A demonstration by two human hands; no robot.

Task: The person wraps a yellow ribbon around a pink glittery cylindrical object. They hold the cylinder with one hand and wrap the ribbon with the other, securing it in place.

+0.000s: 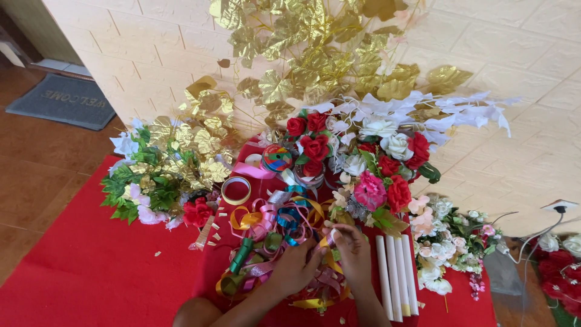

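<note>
My left hand point(295, 264) and my right hand point(352, 248) meet over a heap of curled ribbons point(275, 233) in gold, pink, blue and green. Both hands pinch a strip of gold ribbon point(330, 257) between their fingers, at the right edge of the heap. The heap lies on a dark red cloth point(215, 260) in front of me. Just beyond it stands a bunch of artificial red, pink and white roses point(375, 169).
Three white tubes point(396, 275) lie to the right of my hands. A tape roll point(235, 189) and a multicoloured ribbon spool point(276, 157) sit behind the heap. Gold leaf branches point(315, 54) lean on the white wall. Green-and-white flowers point(142, 181) lie left, pale flowers point(448, 242) right, all on a red carpet point(91, 272).
</note>
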